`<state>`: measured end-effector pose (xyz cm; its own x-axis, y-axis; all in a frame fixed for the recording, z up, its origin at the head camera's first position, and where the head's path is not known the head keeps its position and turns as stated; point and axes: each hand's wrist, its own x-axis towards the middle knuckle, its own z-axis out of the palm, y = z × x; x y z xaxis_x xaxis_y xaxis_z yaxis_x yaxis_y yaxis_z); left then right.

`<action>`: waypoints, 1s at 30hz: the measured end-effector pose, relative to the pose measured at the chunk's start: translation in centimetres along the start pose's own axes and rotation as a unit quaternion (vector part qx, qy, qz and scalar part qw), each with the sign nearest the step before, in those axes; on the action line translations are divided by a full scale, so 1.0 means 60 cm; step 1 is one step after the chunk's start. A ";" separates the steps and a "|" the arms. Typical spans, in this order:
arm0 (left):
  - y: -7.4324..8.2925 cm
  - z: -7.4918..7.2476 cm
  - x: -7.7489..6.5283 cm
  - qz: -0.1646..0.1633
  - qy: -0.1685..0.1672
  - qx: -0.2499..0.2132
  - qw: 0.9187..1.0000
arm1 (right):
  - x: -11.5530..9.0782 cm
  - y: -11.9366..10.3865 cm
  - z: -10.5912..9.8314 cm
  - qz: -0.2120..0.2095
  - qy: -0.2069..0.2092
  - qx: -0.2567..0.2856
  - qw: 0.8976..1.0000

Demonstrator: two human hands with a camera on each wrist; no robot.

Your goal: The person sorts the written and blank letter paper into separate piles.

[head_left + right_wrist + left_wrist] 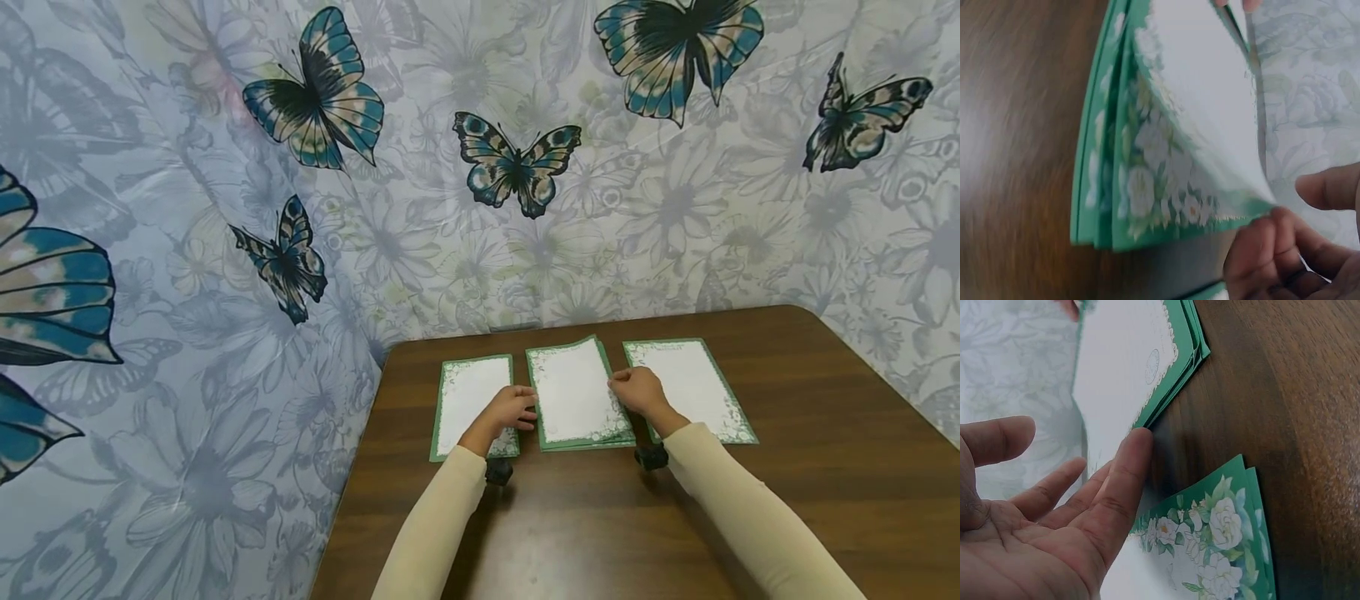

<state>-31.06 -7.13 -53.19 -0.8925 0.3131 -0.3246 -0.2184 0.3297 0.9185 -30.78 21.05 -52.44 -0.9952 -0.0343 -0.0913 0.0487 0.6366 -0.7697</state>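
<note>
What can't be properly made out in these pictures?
Middle stack: sheet count; head view, hidden under its top sheet.
Its flower border: petal detail; head view, too small.
Left stack: full outline; left wrist view, cut off by the bottom edge.
Far-left butterfly: whole shape; head view, cut off by the left edge.
Table: near edge; head view, cut off by the bottom edge.

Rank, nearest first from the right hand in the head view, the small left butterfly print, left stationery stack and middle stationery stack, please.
1. Middle stationery stack, touching the right hand
2. Left stationery stack, farther left
3. Small left butterfly print, higher up
</note>
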 end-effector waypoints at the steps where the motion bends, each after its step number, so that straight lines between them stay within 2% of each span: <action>1: 0.000 0.001 0.001 0.001 -0.001 0.000 1.000 | 0.000 0.001 0.001 0.013 0.001 0.016 1.000; 5: 0.002 0.008 0.002 -0.003 -0.013 -0.006 1.000 | 0.000 0.013 0.005 0.058 0.000 0.058 0.997; 9: 0.006 0.015 0.004 -0.001 -0.016 -0.013 1.000 | -0.003 0.031 0.006 0.074 0.007 0.093 0.993; 13: 0.009 0.019 0.014 0.012 0.022 -0.044 0.999 | -0.007 0.044 0.001 0.071 0.015 0.150 0.986; 18: 0.021 0.028 0.032 0.019 0.079 -0.104 0.991 | -0.009 0.058 -0.022 0.062 0.021 0.199 0.978; 20: 0.029 0.039 0.039 0.019 0.085 -0.120 0.989 | -0.012 0.063 -0.034 0.061 0.026 0.212 0.975; 24: 0.049 0.071 0.049 0.003 0.069 -0.142 0.987 | -0.020 0.076 -0.057 0.064 0.039 0.224 0.972; 27: 0.062 0.101 0.052 -0.014 0.064 -0.126 0.990 | -0.027 0.085 -0.072 0.068 0.049 0.219 0.972; 30: 0.072 0.130 0.057 -0.018 0.076 -0.103 0.992 | -0.034 0.094 -0.087 0.072 0.065 0.211 0.973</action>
<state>-31.98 2.31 -52.12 -0.9282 0.1612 -0.3353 -0.3137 0.1454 0.9383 -28.95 28.73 -53.29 -0.9765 0.1467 -0.1577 0.1913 0.2541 -0.9481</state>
